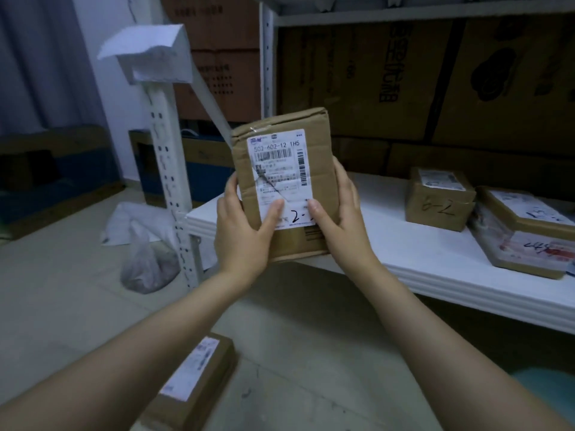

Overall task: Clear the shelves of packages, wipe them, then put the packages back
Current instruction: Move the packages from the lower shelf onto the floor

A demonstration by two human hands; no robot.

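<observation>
A person holds a brown cardboard package upright in both hands in front of a white shelf. The left hand grips its lower left edge, thumb pressed across the white shipping label; the right hand clasps the lower right edge, thumb on the label's bottom corner, fingers wrapped behind. The package rises above both hands, over the shelf's front left corner. Farther right on the shelf lie a small box and, just beside it, a flat taped parcel. Another package lies on the floor below the arms. A plastic bag sits by the shelf post.
</observation>
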